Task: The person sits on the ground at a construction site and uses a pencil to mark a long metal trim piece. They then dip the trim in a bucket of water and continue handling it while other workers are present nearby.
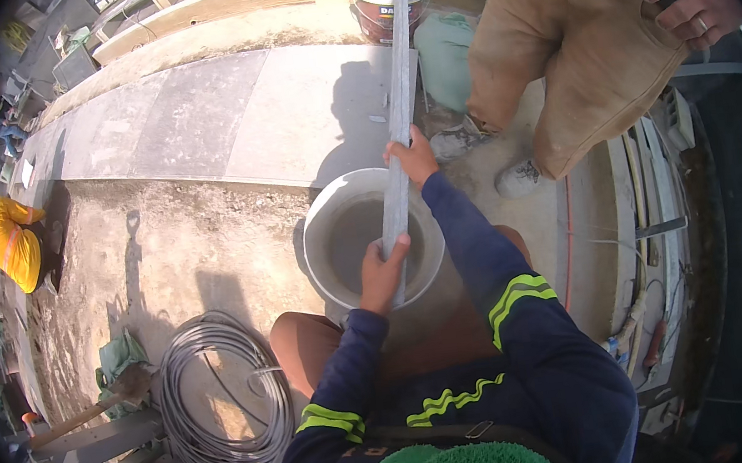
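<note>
A long grey metal straightedge (398,137) slants over a white bucket (312,255) standing between my knees. My left hand (382,274) is closed round its near part, above the bucket's mouth. Farther up, just past the bucket's far rim, my right hand (415,158) grips the same bar. The bar's near end lies by the bucket's near rim; whether it touches the rim I cannot tell. Inside the bucket are grey, stained walls and a grey bottom, whose contents I cannot make out.
A person in tan trousers (569,44) stands close at right, beside a lidded pail (372,21) and a green sack (446,58). Large grey slabs (194,124) lie ahead. A coiled grey hose (176,409) is at lower left. Someone in yellow (11,240) crouches far left.
</note>
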`<state>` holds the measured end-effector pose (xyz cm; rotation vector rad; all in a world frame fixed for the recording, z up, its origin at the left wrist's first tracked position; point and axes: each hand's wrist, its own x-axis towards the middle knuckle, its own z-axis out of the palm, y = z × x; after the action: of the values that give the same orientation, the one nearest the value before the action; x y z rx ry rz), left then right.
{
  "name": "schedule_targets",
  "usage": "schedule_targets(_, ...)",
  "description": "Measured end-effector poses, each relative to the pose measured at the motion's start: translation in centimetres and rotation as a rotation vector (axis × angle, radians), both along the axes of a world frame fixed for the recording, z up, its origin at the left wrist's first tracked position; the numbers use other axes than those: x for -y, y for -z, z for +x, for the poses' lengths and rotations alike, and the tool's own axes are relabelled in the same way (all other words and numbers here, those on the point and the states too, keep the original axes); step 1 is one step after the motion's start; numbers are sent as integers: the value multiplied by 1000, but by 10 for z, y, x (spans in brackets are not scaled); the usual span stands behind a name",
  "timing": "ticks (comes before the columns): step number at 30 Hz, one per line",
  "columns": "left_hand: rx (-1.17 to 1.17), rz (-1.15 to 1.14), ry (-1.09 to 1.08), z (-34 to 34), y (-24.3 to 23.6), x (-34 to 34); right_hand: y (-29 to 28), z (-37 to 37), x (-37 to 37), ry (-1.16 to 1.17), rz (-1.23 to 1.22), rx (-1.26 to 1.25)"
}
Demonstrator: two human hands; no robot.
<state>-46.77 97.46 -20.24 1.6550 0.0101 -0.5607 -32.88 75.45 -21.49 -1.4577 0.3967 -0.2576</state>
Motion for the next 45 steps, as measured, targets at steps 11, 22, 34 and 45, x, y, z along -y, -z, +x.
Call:
schedule_targets(11, 405, 511, 28, 2, -56, -1, 0, 25, 3, -40, 633, 94)
schedule_targets(22, -449, -522, 147, 2, -65, -28, 14, 31, 1, 34, 813, 115)
schedule_targets(34, 167, -48, 186, 8, -15, -26, 24, 52, -3, -19, 327, -111)
schedule_targets(45, 215, 3, 155, -4, -16, -14, 26, 42, 6, -41, 330, -92)
